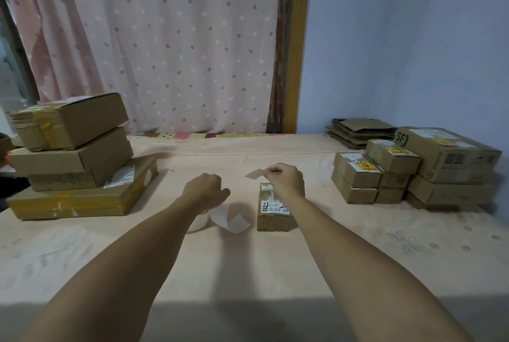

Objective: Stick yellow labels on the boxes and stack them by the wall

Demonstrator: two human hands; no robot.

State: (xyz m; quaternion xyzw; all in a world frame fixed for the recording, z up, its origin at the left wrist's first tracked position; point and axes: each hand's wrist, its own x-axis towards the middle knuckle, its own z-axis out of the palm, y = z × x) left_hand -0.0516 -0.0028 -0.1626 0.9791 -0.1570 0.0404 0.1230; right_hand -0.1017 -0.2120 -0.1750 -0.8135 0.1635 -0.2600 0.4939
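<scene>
A small cardboard box [272, 212] marked "4-2" lies on the table in front of me. My right hand [286, 179] hovers over its far end and pinches a small label [254, 174] by one corner. My left hand [206, 188] is curled around the label roll [198, 222], whose white backing strip [231, 217] trails to the right. Boxes bearing yellow labels [366, 166] are stacked by the blue wall at the right.
A pile of unlabelled cardboard boxes [74, 160] stands at the left on the table [248, 264]. Flattened cartons [358, 131] lie at the back right. A pink dotted curtain [165, 38] hangs behind the table.
</scene>
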